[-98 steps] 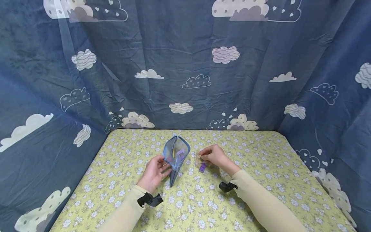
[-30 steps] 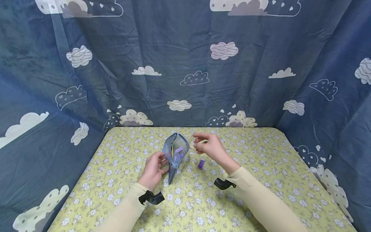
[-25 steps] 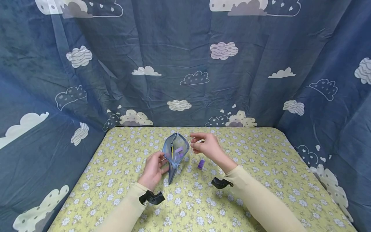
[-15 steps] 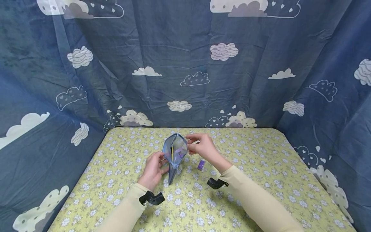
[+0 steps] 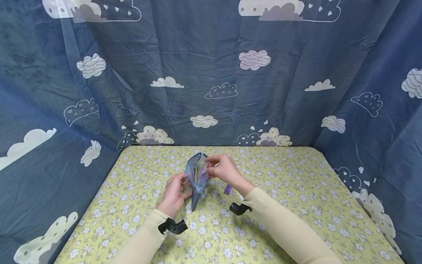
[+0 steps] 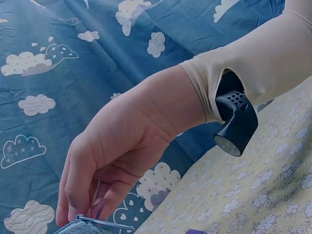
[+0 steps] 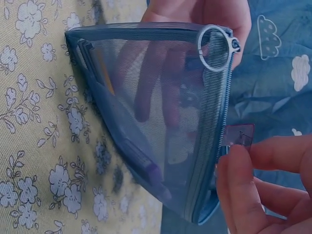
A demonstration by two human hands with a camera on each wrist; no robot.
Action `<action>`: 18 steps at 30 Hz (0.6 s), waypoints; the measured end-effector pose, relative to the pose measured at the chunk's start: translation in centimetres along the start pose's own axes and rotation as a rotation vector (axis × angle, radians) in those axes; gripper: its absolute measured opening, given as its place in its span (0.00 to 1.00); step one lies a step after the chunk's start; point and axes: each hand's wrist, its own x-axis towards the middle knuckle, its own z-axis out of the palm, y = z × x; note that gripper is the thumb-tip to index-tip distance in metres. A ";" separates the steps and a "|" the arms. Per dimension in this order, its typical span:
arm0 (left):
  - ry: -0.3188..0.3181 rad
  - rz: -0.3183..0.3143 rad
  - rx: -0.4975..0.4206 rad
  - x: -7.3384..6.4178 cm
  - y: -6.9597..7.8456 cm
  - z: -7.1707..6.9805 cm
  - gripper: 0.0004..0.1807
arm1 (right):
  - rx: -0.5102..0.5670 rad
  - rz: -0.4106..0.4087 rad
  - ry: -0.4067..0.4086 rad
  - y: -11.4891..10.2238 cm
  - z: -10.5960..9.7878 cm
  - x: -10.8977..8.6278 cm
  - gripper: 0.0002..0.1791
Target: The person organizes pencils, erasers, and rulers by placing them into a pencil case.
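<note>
My left hand [image 5: 174, 192] grips the side of a blue mesh zip pouch [image 7: 187, 151], its fingers showing through the mesh in the right wrist view. The pouch's mouth gapes, and a ring hangs from its zip pull [image 7: 214, 48]. Inside lie a yellow pencil [image 5: 196, 175] and a purple item [image 7: 152, 170]. At the mouth, my right hand [image 5: 222, 170] pinches a clear flat plastic piece [image 7: 238, 135] with a reddish edge between thumb and fingers. Part of that piece is hidden behind the zip edge.
A small purple block [image 5: 228, 189] lies on the flowered tablecloth [image 5: 263, 238], just right of the pouch and below my right hand. Dark blue cloud-print curtain [image 5: 211, 110] walls in the table at the back and both sides.
My right hand has picked up the clear piece from beside the purple block and moved left with it to the pouch's mouth. My left hand keeps its grip on the pouch.
</note>
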 end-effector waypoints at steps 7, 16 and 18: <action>0.012 0.002 -0.003 0.0 0.0 0.1 0.03 | -0.049 0.006 0.002 -0.3 0.5 0.5 0.22; 0.016 -0.005 -0.006 0.0 -0.1 0.0 0.03 | -0.063 0.037 0.004 -0.9 0.8 1.0 0.21; 0.018 -0.003 -0.003 -0.1 -0.1 0.0 0.03 | -0.067 0.043 0.007 -0.8 0.9 1.1 0.21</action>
